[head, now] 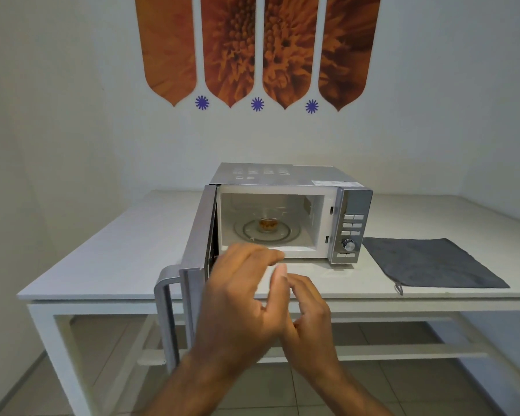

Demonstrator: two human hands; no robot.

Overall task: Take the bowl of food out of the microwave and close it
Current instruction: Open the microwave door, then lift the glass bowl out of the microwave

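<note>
Closest to the camera are both hands, raised side by side in front of the table edge. The left hand point(240, 298) is loosely open, fingers spread and curved with the thumb sticking up, and it's holding nothing. The right hand point(308, 313) sits just beside it, partly tucked behind, fingers curled in a bit, and it's empty as far as I can see.

Under them is a tiled floor point(373, 394) in a pale beige, and the white table point(102, 265) with a plain frame and a lower rail. The top is a smooth off-white slab running into the corner of the room.

The microwave door point(192, 259) is swung wide open toward the camera on its left hinge, the curved handle point(162, 301) hanging past the table's front edge. The silver microwave point(285, 211) sits mid-table. Inside, the bowl of food point(266, 224) is in the middle of the glass turntable; it looks like clear glass with something orange-brown in it. The control panel point(351, 232) with buttons and a knob is on the right.

Just right of the microwave a dark grey cloth point(430, 262) lies flat on the table.

Behind it all are plain white walls, with an orange flower-print wall decoration point(257, 46) in four pointed panels and small purple starbursts point(257, 104) between the tips.
</note>
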